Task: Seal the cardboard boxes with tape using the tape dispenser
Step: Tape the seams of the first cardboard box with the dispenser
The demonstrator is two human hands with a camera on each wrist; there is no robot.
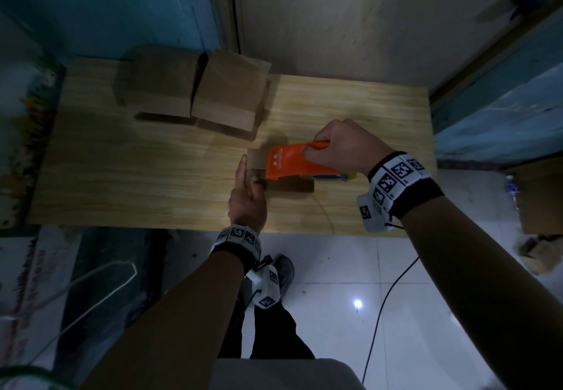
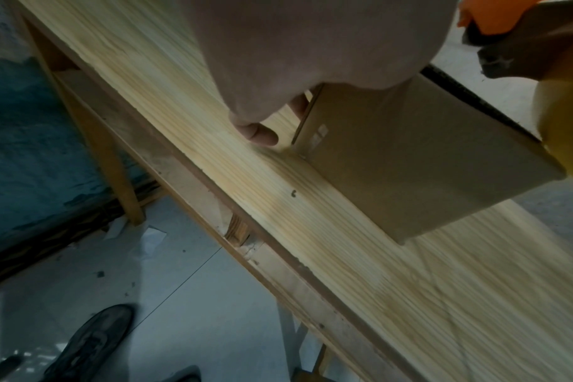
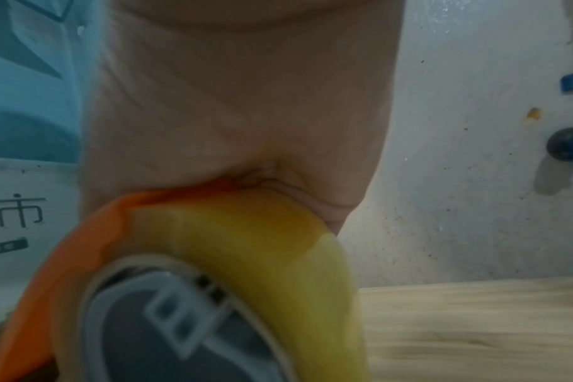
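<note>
A small cardboard box lies near the middle of the wooden table. My left hand holds its left end, fingers along the end face and thumb over the near corner. The left wrist view shows the box's side below my palm. My right hand grips the orange tape dispenser by its handle and holds it down on the box's top. The dispenser hides most of that top. Up close, the right wrist view shows the dispenser and its yellowish tape roll.
Two larger cardboard boxes stand side by side at the table's back left. A wall runs behind the table. A black cable and my shoe are on the tiled floor. More cardboard sits at the right.
</note>
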